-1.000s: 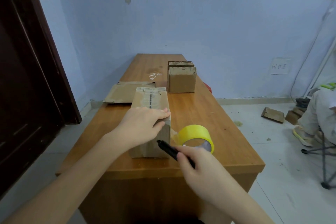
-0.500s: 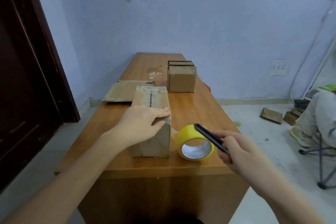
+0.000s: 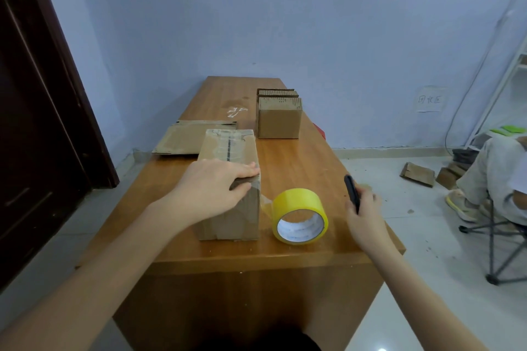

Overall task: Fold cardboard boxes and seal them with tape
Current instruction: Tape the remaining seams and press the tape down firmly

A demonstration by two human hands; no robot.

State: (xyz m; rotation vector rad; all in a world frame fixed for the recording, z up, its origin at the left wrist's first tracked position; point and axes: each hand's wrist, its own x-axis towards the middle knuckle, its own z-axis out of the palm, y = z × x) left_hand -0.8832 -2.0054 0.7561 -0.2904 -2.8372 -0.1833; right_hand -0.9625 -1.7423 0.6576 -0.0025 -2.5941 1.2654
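Flattened cardboard blank (image 3: 182, 141): lies flat at the left of the bench (image 3: 302, 168), behind the work; thin, probably light and floppy, best lifted by a long edge. Left hand (image 3: 212, 189): open, fingers straight, pressing down on the near top corner of the cardboard box (image 3: 229, 179). Cardboard box: folded up, long axis running away from the viewer, clear tape along its top seam; looks hollow and light, so it would likely slide or dent under a hard squeeze; flat palm pressure on the top, or a hold across the two side walls, suits it. A strip of clear tape (image 3: 265, 204) runs from the box's right near edge to the yellow tape roll (image 3: 299, 215), which stands on edge just beside the box; rigid ring, apt to roll, best taken through the core. Right hand (image 3: 362, 208): curled round a black cutter or pen (image 3: 351, 193), which one cannot be told, held apart from the roll. Taped boxes (image 3: 279, 117): upright, far back.
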